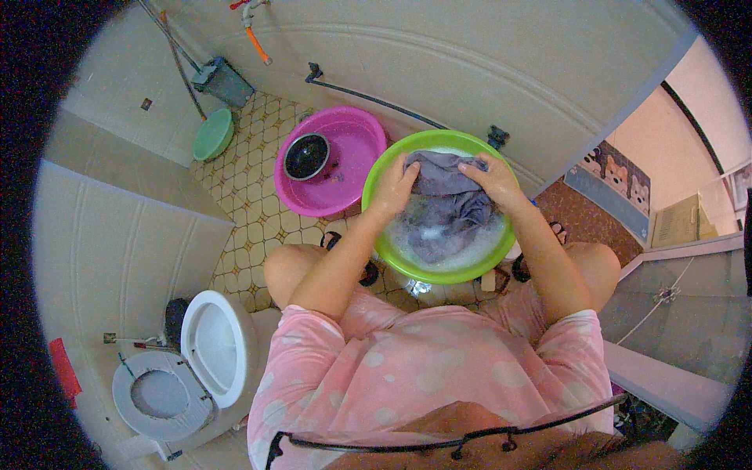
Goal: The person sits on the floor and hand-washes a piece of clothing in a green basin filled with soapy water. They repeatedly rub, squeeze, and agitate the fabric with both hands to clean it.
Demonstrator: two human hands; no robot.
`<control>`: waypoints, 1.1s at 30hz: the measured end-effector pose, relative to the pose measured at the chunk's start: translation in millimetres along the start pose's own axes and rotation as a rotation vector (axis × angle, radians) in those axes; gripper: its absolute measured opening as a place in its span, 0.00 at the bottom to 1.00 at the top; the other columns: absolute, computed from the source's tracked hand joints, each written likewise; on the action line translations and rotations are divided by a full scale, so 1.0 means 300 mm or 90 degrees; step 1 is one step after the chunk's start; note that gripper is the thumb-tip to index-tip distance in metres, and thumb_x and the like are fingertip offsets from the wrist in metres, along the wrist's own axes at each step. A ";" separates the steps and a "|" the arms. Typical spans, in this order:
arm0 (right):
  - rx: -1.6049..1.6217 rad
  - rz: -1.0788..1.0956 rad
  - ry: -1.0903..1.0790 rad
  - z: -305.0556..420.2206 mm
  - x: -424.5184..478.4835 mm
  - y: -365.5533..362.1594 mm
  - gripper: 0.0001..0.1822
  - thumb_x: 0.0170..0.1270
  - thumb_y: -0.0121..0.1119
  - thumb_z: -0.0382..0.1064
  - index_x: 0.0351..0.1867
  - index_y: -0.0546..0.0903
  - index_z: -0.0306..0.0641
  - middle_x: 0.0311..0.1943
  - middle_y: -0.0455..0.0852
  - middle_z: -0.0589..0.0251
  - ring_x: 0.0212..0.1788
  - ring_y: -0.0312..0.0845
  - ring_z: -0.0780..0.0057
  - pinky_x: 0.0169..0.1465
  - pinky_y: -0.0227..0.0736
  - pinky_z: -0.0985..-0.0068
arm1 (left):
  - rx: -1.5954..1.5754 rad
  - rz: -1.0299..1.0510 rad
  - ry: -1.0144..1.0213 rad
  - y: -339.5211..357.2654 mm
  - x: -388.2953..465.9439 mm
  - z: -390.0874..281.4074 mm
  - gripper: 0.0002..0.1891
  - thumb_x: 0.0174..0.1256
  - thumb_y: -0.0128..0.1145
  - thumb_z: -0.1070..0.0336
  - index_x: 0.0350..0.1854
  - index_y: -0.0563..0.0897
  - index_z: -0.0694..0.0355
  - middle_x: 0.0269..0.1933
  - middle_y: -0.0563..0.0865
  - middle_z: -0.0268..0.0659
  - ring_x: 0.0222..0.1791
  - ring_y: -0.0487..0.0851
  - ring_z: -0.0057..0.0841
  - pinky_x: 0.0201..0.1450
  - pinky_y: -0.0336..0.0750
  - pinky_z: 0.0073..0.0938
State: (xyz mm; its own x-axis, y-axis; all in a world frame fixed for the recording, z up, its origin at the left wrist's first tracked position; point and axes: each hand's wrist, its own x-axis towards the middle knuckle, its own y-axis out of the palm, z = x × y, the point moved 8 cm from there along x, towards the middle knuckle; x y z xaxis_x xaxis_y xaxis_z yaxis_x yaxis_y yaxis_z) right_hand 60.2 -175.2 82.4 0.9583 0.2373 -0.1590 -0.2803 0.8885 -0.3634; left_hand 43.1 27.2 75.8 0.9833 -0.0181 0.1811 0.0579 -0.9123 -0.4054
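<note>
A wet grey-purple cloth [449, 202] is stretched between my two hands above a lime-green plastic basin [446, 276]. My left hand [399, 182] grips the upper left part of the cloth, thumb on top. On the other side, my right hand [496, 179] pinches its upper right edge. The lower part of the fabric lies bunched in white soapy water [405, 249] inside the basin. Foam covers much of the water around it. The fingers behind the cloth are hidden.
Left of the green basin stands a pink basin [358, 158] holding a black round object [306, 156]. A toilet [214, 346] is at lower left. Farther off are a green bowl [213, 135], a grey bin [224, 82] and a tap hose [258, 46]. A patterned mat [611, 182] lies by the doorway.
</note>
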 end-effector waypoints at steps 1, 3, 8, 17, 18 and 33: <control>0.025 -0.036 -0.018 -0.014 0.012 -0.003 0.27 0.55 0.60 0.52 0.47 0.75 0.30 0.44 0.79 0.49 0.47 0.75 0.61 0.51 0.68 0.69 | 0.011 -0.012 -0.005 0.011 -0.003 0.002 0.19 0.64 0.47 0.59 0.52 0.69 0.67 0.45 0.77 0.55 0.48 0.74 0.50 0.54 0.65 0.38; 0.002 -0.135 -0.044 -0.051 0.037 -0.011 0.26 0.56 0.59 0.52 0.46 0.76 0.31 0.44 0.79 0.48 0.46 0.76 0.58 0.51 0.68 0.68 | -0.009 -0.028 -0.032 0.040 -0.004 0.016 0.20 0.64 0.47 0.58 0.53 0.68 0.66 0.46 0.76 0.53 0.50 0.73 0.46 0.56 0.64 0.37; -0.180 -0.260 -0.210 0.076 -0.004 0.054 0.16 0.60 0.53 0.45 0.43 0.76 0.36 0.45 0.78 0.48 0.44 0.76 0.50 0.47 0.71 0.63 | -0.246 -0.089 -0.147 0.133 -0.017 0.061 0.20 0.65 0.47 0.53 0.51 0.71 0.62 0.48 0.77 0.44 0.52 0.73 0.36 0.57 0.64 0.36; -0.569 -0.137 -0.381 0.159 -0.043 0.312 0.12 0.60 0.49 0.45 0.27 0.77 0.40 0.26 0.76 0.55 0.29 0.77 0.58 0.29 0.73 0.65 | -0.778 0.048 -0.472 0.316 -0.046 0.142 0.21 0.61 0.49 0.39 0.43 0.75 0.51 0.37 0.78 0.33 0.39 0.77 0.27 0.42 0.72 0.36; -0.601 -0.212 -0.413 0.195 -0.046 0.287 0.13 0.60 0.49 0.43 0.23 0.76 0.37 0.23 0.75 0.54 0.27 0.76 0.60 0.28 0.71 0.68 | -0.790 0.010 -0.438 0.311 -0.076 0.072 0.21 0.61 0.48 0.40 0.43 0.76 0.51 0.38 0.79 0.33 0.40 0.77 0.27 0.43 0.72 0.35; -0.097 -0.268 -0.131 -0.101 0.177 0.049 0.25 0.56 0.56 0.56 0.29 0.77 0.28 0.32 0.80 0.45 0.39 0.75 0.49 0.47 0.68 0.62 | -0.178 -0.196 -0.160 0.062 0.088 0.216 0.19 0.66 0.46 0.51 0.38 0.76 0.64 0.35 0.80 0.40 0.37 0.76 0.30 0.42 0.70 0.32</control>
State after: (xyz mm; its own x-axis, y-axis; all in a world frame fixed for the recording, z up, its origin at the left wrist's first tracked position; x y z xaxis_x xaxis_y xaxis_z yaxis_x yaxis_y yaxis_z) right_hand 105.3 -161.6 40.9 0.9768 -0.0432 0.2095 0.1431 0.8598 -0.4902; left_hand 81.3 36.2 14.9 0.9411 0.3375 0.0191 0.3376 -0.9356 -0.1038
